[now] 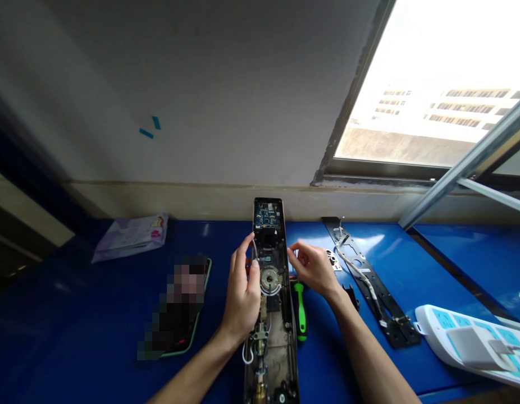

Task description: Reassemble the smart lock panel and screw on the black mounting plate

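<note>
A long, narrow black lock housing [277, 331] lies opened up before me, its inner parts showing. Inside are a blue circuit board [268, 215] at the far end, a round metal disc [269, 279] near the middle and brass-coloured parts lower down. My left hand [243, 294] is at the housing's left edge, thumb and forefinger apart; a thin whitish wire [255, 249] runs between their tips. On the opposite edge is my right hand [314, 266], its fingers curled in and pressed together; whatever they may hold is hidden. A green screwdriver [301, 314] lies just below it, alongside the housing.
Farther right lie a black mounting plate [380, 292] with a cable bundle and a white power strip [441, 339] with a plugged-in charger [474, 347]. Left on the blue table [104, 314] are a phone [179, 314] and a white-purple packet [133, 235]. A wall stands behind.
</note>
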`<state>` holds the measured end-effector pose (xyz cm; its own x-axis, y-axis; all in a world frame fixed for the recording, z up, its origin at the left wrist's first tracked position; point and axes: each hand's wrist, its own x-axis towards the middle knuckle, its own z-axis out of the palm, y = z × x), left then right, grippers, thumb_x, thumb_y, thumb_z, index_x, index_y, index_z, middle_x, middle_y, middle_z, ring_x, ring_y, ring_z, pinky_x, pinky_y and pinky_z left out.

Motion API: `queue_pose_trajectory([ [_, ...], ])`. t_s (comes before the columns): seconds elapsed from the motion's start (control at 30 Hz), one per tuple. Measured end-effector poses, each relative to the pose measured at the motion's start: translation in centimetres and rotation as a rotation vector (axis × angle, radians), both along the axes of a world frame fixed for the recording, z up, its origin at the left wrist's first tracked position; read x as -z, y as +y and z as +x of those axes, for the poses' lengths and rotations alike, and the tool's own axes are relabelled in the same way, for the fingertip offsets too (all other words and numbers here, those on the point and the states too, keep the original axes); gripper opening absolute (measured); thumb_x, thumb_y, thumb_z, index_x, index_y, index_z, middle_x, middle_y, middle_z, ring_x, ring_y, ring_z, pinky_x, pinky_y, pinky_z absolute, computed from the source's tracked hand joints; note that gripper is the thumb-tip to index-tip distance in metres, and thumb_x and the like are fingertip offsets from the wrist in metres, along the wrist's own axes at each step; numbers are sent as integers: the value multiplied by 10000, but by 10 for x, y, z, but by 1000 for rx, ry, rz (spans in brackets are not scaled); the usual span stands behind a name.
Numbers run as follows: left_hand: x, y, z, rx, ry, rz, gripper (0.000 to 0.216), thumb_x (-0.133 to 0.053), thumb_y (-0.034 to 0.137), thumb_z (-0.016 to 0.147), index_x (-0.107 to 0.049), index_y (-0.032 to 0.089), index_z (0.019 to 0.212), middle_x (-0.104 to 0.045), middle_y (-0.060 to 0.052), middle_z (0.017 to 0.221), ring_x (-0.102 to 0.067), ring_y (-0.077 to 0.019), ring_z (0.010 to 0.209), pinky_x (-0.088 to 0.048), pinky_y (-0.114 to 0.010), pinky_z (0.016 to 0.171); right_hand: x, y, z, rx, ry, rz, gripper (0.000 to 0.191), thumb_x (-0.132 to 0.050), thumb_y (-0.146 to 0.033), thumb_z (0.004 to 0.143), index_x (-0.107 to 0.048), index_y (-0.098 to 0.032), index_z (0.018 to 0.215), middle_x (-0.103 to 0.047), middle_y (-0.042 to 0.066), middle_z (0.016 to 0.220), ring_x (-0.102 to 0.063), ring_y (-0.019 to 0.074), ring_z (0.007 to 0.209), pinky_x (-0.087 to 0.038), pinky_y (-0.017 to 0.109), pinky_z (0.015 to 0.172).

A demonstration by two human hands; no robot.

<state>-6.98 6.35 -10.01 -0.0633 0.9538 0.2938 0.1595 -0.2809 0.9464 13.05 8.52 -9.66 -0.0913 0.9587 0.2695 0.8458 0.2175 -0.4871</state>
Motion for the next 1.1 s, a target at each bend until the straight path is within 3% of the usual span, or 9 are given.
queue_pose_trajectory([
  [0.17,1,6,-3,4,-36,91,487,-526,250,1053,-532,296,1538,-607,-94,1539,-558,-291,1459,-485,-495,1217,-3,-10,3,-126,-39,-29,289,-668,-448,1033,-687,-174,942,-627,-54,714,-590,107,598,-558,290,661],
  [0.33,2,13,-8,31,-55,57,512,-515,255,1054,-493,302,1564,-579,-101,1566,-547,-302,1473,-489,-509,1204,-7,-14,3,-210,-53,-46,199,-724,-372,988,-705,-179,942,-611,-62,678,-598,122,624,-537,294,668],
  [0.7,-1,19,-11,41,-35,26,496,-523,271,1043,-521,289,1539,-570,-103,1589,-532,-312,1491,-468,-536,1222,6,-7,9,-227,-27,-23,194,-695,-372,1015,-713,-180,994,-623,-45,739,-602,124,665,-546,293,680],
  [0.93,-1,16,-11,52,-66,-44,500,-531,327,1045,-511,312,1544,-584,-90,1575,-661,-284,1311,-522,-510,1143,8,-5,15,-229,18,30,242,-693,-414,1016,-709,-177,971,-622,-48,733,-580,109,620,-531,274,636],
  [1.1,-10,12,-21,22,98,104,429,-550,346,1041,-592,309,1467,-595,-71,1548,-575,-281,1398,-481,-471,1148,0,-9,12,-190,92,157,124,-695,-254,976,-689,-185,873,-587,-55,696,-517,89,574,-431,241,571],
])
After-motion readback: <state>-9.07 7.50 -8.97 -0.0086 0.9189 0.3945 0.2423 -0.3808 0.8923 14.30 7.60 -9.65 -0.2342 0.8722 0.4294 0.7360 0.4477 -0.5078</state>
